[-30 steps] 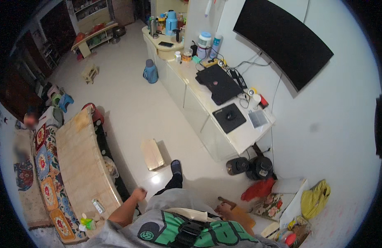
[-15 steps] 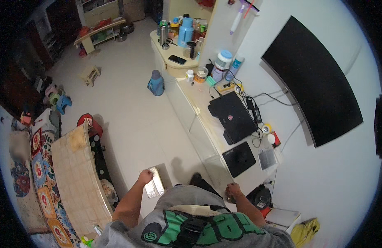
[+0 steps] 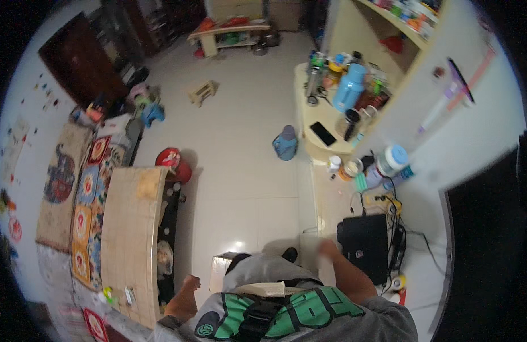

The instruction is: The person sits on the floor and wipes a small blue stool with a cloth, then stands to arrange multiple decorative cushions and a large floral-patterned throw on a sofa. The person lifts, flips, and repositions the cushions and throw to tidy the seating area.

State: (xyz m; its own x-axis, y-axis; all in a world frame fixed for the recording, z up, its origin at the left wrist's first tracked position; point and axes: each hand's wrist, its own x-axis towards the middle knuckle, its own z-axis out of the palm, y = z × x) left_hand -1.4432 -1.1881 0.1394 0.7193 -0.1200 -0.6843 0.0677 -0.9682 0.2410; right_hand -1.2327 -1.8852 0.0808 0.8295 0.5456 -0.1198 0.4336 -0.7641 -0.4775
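My left hand (image 3: 190, 283) hangs low at my left side, its fingers curled in, and nothing shows in it. It is nearest to a pale, shiny flat box-like object (image 3: 219, 267) on the floor, partly hidden by my body. On the other side, my right hand (image 3: 327, 249) reaches forward beside the desk's front edge, smeared by motion, so its fingers cannot be made out. Next to it a closed black laptop (image 3: 363, 248) lies on the desk (image 3: 327, 196).
A low table (image 3: 132, 228) stands at left beside a patterned sofa (image 3: 86, 188). Ahead on the floor are a blue thermos jug (image 3: 285, 143) and a small wooden stool (image 3: 202, 93). A phone (image 3: 322, 134) and a light-blue flask (image 3: 349, 88) sit on the cabinet counter.
The view has swung right and moved forward, so the room shifts in it. My right hand has risen from beside my hip to the desk's front edge; my left has drawn back.
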